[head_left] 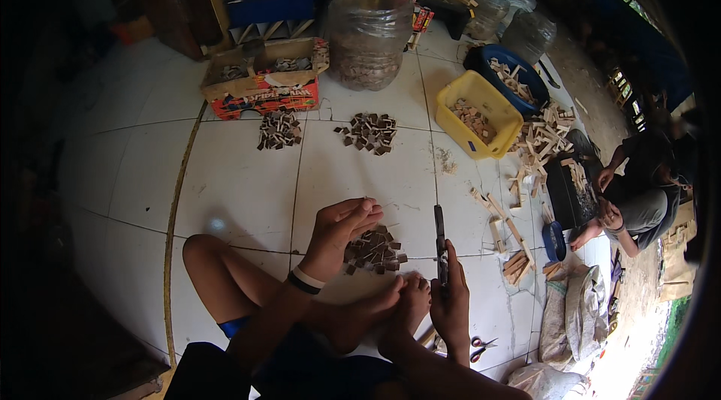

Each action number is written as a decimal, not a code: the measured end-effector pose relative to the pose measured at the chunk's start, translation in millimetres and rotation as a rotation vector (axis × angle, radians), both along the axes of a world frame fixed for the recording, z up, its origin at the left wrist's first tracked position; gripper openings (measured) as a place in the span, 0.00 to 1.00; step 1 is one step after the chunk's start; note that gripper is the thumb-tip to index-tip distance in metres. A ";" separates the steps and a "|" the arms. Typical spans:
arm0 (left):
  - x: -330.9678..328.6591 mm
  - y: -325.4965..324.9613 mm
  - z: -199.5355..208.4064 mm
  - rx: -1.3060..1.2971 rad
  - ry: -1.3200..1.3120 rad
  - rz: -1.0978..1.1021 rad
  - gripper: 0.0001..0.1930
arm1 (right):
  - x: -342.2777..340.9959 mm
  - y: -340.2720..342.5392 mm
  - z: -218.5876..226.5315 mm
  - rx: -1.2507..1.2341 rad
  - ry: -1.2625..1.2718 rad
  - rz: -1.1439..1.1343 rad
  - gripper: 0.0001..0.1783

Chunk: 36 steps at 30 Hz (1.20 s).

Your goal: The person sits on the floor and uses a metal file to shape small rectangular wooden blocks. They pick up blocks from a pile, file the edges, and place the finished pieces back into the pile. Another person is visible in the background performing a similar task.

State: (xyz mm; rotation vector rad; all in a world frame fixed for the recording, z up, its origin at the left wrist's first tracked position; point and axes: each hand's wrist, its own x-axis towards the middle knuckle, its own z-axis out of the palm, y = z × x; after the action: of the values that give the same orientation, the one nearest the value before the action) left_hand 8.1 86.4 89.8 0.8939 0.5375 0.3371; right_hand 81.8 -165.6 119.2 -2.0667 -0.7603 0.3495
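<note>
My left hand is raised over the floor in front of my feet, with thumb and fingertips pinched together. Whatever is between them, if anything, is too small to make out. In my right hand is a long, narrow dark tool, gripped by its lower end and pointing away from me; its exact kind is unclear. Just beyond my feet, partly under the left hand, lies a pile of small dark-brown square pieces. Two similar piles lie farther off, a left pile and a middle pile.
Scissors lie beside my right hand. Farther off stand a cardboard box, a large clear plastic container and a yellow basin. Wooden sticks are strewn at the right, near another person seated on the floor.
</note>
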 end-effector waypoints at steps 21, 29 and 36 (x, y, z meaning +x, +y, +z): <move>18.0 -28.6 49.9 0.160 -0.010 -0.123 0.20 | 3.2 -1.8 -24.0 0.230 0.096 0.136 0.39; 18.4 -35.8 47.2 0.143 -0.027 -0.075 0.19 | 3.9 -5.5 -26.8 0.231 0.038 0.138 0.39; 16.4 -31.8 46.7 0.099 0.001 -0.062 0.18 | 2.1 -2.9 -28.7 0.177 -0.031 0.159 0.37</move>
State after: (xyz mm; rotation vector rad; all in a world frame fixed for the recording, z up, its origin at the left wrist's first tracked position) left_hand 24.5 54.7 136.5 1.0040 0.4959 0.3090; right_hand 83.9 -168.5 90.4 -1.8551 -0.9429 0.3268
